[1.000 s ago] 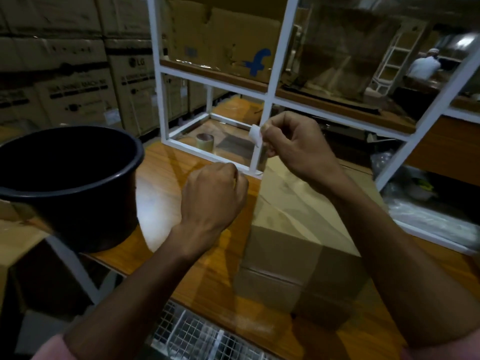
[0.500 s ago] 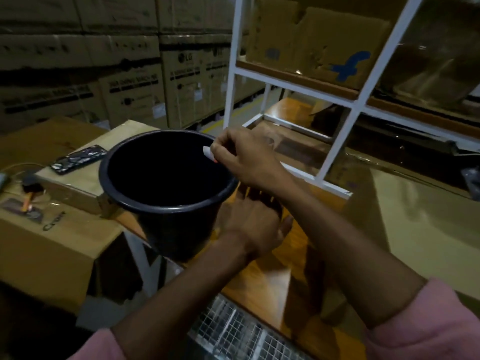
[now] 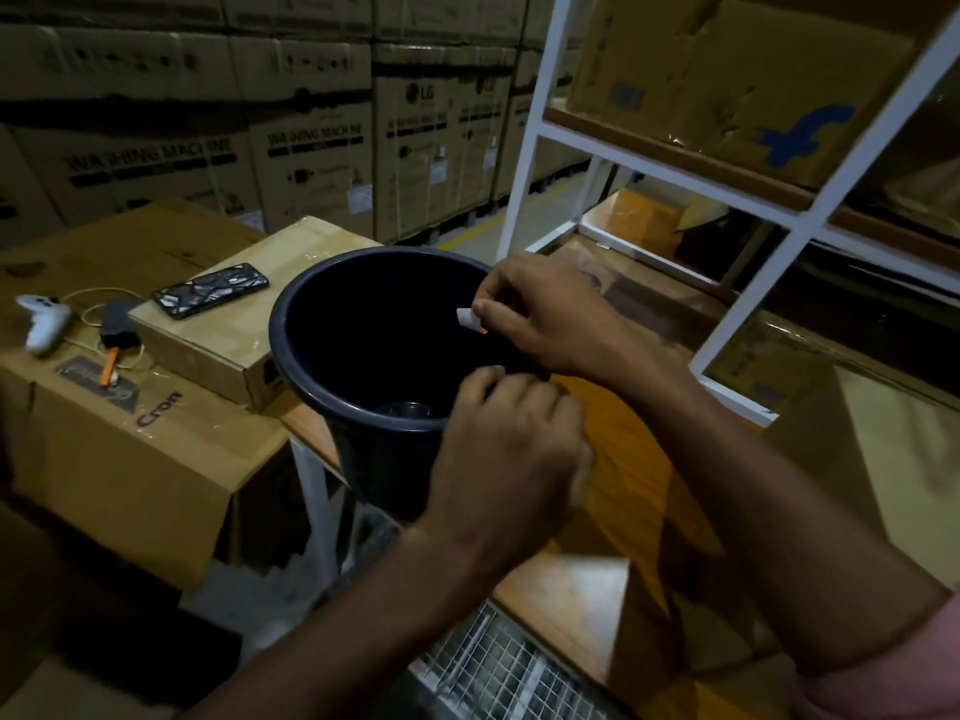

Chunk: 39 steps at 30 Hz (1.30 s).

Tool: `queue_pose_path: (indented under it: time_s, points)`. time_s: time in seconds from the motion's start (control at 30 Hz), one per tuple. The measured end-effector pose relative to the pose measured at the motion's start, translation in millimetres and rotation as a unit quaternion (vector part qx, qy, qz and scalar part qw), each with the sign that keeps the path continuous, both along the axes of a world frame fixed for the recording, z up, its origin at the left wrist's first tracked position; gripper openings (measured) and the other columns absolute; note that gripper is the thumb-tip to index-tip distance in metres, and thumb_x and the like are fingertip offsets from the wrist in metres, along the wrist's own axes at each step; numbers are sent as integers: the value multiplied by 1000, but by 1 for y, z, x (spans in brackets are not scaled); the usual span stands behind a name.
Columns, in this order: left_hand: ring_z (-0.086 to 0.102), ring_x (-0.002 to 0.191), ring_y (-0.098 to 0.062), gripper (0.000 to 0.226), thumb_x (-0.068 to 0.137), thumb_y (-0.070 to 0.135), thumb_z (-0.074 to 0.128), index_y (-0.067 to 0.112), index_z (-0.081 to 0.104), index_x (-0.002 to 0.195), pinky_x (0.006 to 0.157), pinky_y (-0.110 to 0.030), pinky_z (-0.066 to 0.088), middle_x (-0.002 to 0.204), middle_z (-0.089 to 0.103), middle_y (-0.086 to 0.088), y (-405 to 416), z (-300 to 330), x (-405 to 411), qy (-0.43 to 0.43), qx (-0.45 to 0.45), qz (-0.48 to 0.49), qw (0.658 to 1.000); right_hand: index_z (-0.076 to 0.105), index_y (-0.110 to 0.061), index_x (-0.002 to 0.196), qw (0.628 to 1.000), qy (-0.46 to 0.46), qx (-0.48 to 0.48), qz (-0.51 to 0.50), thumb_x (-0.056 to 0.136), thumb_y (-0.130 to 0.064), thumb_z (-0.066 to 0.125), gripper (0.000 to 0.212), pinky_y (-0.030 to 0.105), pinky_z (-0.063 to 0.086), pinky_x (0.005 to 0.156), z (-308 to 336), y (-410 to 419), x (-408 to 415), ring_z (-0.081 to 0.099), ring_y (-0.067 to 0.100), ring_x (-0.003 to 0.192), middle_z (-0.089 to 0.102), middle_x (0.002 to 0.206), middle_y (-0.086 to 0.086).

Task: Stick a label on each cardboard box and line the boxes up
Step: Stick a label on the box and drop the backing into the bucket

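The right hand (image 3: 540,317) pinches a white scrap (image 3: 466,319) over the bucket (image 3: 291,324); best released well inside the rim. The left hand (image 3: 511,444), near the bucket, is loosely curled, its hold unclear.

Your wooden table (image 3: 613,449) and what it carries

At its left end you have a black bucket (image 3: 363,366) standing upright on the top, and a white shelf frame (image 3: 748,283) rests on the back of it. To your left, a big cardboard box (image 3: 130,449) carries a smaller flat box (image 3: 228,330), a phone (image 3: 213,290) on that, and a white controller (image 3: 44,324).
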<state>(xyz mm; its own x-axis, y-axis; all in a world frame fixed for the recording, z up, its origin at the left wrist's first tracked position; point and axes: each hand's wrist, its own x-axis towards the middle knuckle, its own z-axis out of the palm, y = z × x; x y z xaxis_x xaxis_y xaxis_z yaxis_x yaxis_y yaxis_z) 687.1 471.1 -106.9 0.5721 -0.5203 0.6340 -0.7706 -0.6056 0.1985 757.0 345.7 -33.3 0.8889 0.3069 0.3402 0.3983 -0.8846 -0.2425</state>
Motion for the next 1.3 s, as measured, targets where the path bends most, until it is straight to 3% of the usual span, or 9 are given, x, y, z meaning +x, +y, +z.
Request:
queue_pose_path:
  time_s: [0.17, 0.23, 0.4, 0.53, 0.7, 0.9, 1.07, 1.3]
  points:
    - [56, 74, -26, 20, 93, 24, 50, 13, 66, 89, 71, -37, 34, 80, 64, -6, 47, 12, 31, -5, -43, 97, 994, 71, -12, 98, 998, 54, -34, -9, 97, -23, 63, 14, 31, 46, 78, -5, 10, 2, 60, 14, 89, 66, 96, -1]
    - [54, 72, -25, 25, 94, 27, 46, 14, 67, 90, 69, -33, 26, 80, 63, -5, 62, 14, 47, 12, -46, 118, 992, 72, -15, 94, 998, 56, -43, -6, 94, -24, 66, 11, 31, 48, 78, -9, 13, 7, 61, 11, 87, 67, 93, -5]
    - [57, 71, -24, 32, 94, 29, 43, 10, 69, 93, 64, -42, 47, 80, 65, -7, 79, 6, 67, 75, -86, 103, 988, 73, -18, 92, 995, 82, -47, -26, 94, -23, 66, 9, 32, 51, 77, -18, 15, 24, 63, 11, 86, 68, 90, -8]
    - [55, 67, -26, 28, 93, 27, 46, 10, 68, 87, 59, -44, 46, 74, 62, -7, 83, -4, 69, 73, -98, 115, 986, 73, -20, 95, 994, 88, -52, -28, 97, -25, 63, 11, 33, 50, 78, -26, 15, 31, 63, 12, 87, 66, 92, -8]
    - [54, 66, -25, 31, 95, 29, 44, 10, 66, 86, 58, -43, 47, 74, 62, -6, 82, -4, 68, 71, -89, 110, 987, 72, -18, 103, 993, 99, -64, -32, 101, -26, 58, 17, 30, 43, 78, -30, 17, 32, 57, 11, 90, 58, 93, -11]
    - [55, 68, -25, 32, 96, 32, 44, 11, 67, 87, 60, -41, 46, 76, 63, -5, 82, -1, 69, 82, -84, 111, 987, 74, -17, 109, 995, 84, -54, -24, 100, -25, 60, 19, 13, 31, 66, -32, 20, 33, 44, 1, 79, 46, 82, -19]
    - [56, 69, -24, 31, 96, 34, 47, 12, 68, 90, 58, -38, 45, 77, 64, -4, 82, -2, 69, 77, -82, 112, 987, 73, -21, 108, 994, 100, -33, -30, 99, -24, 61, 16, 24, 45, 78, -33, 21, 34, 60, 5, 90, 70, 101, -7]
    - [58, 67, -24, 31, 95, 35, 49, 12, 70, 91, 57, -32, 40, 76, 66, -4, 82, -1, 69, 66, -76, 118, 988, 71, -21, 112, 990, 125, -14, -65, 100, -17, 60, 17, 2, 40, 64, -36, 20, 31, 65, -5, 79, 71, 89, -10]
